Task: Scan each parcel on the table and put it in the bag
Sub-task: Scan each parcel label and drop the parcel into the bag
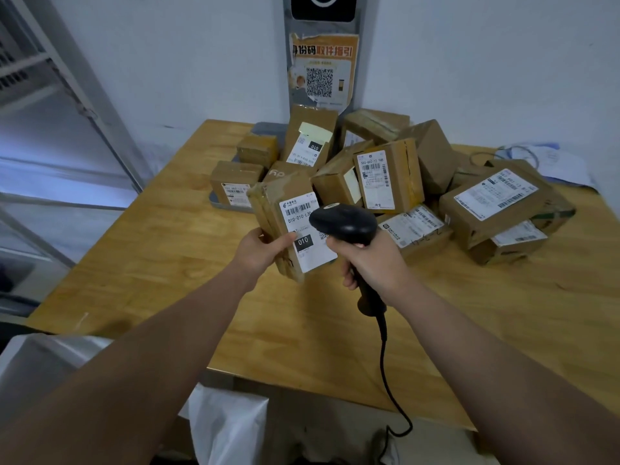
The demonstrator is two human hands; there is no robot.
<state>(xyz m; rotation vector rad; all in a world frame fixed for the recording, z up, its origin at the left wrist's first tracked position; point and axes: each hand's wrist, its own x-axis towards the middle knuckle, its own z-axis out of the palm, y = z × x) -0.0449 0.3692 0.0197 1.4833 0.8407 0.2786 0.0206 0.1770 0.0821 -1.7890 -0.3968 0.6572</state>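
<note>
Gripping a brown parcel (288, 213) with the left hand (265, 250): thumb laid across the white label, fingers curled behind the box's left edge. Held tilted above the counter (167, 263), clear of it, label turned toward the camera, printed with a barcode and a black patch reading 010. Clasping the handle of a black scanner (342, 223) in the right hand (372, 260), fingers wrapped round the grip, scanner head just in front of the label's right edge. Trailing from the handle, a black cable (385, 364), down past the counter's near edge. Further back on the counter, heaped near the wall, a pile of other parcels (389, 176), many with labels showing. Below the counter's near left side, a white bag (231, 427). Stuck above the heap, an orange poster (320, 72) with a QR code
</note>
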